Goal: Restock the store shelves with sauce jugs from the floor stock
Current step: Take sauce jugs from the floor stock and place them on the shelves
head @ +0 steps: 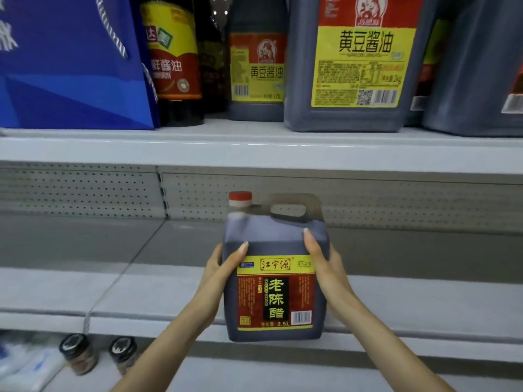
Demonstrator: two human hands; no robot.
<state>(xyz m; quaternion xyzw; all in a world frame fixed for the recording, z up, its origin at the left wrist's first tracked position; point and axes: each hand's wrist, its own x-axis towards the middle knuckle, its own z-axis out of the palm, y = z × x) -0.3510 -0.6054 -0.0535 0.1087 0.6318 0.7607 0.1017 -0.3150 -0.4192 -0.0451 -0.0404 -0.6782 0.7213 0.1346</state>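
Retail shop aisle, pegboard-backed metal shelves (254,154), labelled barcoded sauce jugs (356,60) in rows

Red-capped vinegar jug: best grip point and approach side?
The moulded handle on top, beside the cap, taken from above: the jug is upright, so the loop faces up. A likely alternative, as now: left hand and right hand gripping its flat sides from either side.
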